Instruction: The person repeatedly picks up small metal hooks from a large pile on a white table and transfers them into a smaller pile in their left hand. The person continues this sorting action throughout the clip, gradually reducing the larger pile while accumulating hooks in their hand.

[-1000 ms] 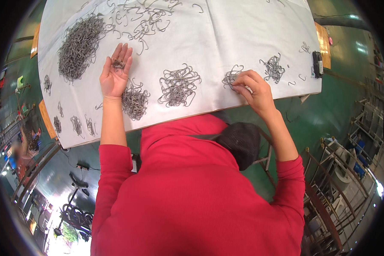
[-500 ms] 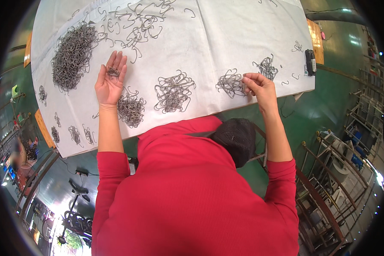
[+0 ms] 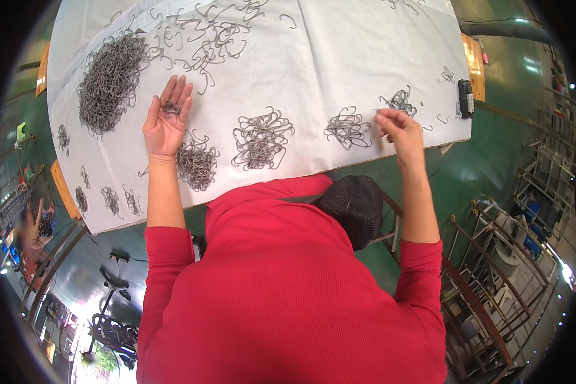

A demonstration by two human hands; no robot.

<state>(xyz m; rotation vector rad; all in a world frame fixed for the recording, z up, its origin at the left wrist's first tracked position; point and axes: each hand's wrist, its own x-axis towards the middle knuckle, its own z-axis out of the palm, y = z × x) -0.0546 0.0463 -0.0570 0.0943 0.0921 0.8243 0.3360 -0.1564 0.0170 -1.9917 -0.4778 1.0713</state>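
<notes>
White worktop (image 3: 371, 54) bears a large wire-hook heap (image 3: 111, 83) left of the upturned, open left hand (image 3: 164, 133), a smaller pile (image 3: 347, 128) beside the right hand (image 3: 404, 136), fingertips together, contents unclear, while a tiny hook clump (image 3: 171, 108) rests on the left hand.

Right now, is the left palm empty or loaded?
Loaded: a small clump of wire hooks lies on the upturned left hand, whose fingers are extended rather than closed over it.

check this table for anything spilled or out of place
Nothing looks clearly damaged. The loose scatter of grey wire hooks beside the dense heap looks somewhat spilled, and one stray bent piece lies apart from the piles, near the right edge of the table.
</notes>
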